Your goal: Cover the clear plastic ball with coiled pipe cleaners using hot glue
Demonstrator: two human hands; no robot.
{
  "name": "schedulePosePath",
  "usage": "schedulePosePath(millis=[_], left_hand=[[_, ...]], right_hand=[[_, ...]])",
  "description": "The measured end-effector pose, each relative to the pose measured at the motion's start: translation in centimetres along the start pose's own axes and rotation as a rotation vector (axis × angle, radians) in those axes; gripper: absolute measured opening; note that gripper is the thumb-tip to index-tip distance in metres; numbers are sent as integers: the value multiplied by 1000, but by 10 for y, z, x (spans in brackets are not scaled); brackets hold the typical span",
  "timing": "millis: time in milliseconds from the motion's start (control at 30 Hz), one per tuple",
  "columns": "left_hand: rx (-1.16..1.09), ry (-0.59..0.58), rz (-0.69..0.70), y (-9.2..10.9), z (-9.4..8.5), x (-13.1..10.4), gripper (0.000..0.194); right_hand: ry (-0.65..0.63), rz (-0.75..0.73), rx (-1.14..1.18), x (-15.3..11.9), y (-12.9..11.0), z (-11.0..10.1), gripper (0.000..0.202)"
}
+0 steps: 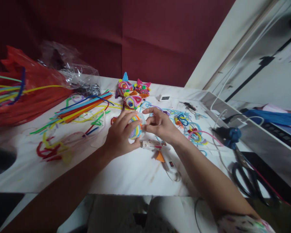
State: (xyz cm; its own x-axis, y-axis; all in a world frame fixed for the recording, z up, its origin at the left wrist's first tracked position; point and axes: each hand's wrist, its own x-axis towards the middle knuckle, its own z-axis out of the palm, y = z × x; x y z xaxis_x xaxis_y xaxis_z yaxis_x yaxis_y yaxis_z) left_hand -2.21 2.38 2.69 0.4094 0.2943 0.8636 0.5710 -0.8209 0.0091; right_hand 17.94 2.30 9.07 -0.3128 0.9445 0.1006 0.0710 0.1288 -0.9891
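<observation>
Near the middle of the white table (135, 174), my left hand (122, 134) is wrapped round a rounded piece striped with colourful pipe cleaners (136, 131), an orange strip along its right side. My right hand (158, 124) is at the piece's right edge, its thumb and index finger curled close together; whatever they pinch is too small to make out. A white tube (151, 144) lies just below the hands, beside a hot glue gun (170, 164) with an orange stand. Behind the hands sit three colourful pipe-cleaner figures (133, 100).
Pipe cleaners (81, 108) and a red plastic bag (36, 94) lie at left. Looped scraps (195, 129) spread to the right. Large black scissors (251, 181) rest at the right edge near cables. A small white display (164, 97) stands at the back.
</observation>
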Motion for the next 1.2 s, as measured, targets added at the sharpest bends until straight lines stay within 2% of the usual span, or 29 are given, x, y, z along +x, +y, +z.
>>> schedulePosePath(millis=[433, 600, 800, 1033, 1200], left_hand=[[22, -8, 30, -1, 2, 5, 60], [15, -27, 80, -9, 6, 26, 60], [7, -123, 175, -15, 9, 48, 60], [2, -104, 146, -15, 26, 36, 57], [-24, -65, 148, -18, 29, 27, 61]], right_hand=[[-9, -73, 38, -3, 5, -7, 57], [59, -123, 71, -1, 4, -16, 60], [131, -167, 113, 0, 14, -29, 61], [126, -183, 120, -1, 23, -33, 63], [102, -179, 119, 0, 27, -29, 61]])
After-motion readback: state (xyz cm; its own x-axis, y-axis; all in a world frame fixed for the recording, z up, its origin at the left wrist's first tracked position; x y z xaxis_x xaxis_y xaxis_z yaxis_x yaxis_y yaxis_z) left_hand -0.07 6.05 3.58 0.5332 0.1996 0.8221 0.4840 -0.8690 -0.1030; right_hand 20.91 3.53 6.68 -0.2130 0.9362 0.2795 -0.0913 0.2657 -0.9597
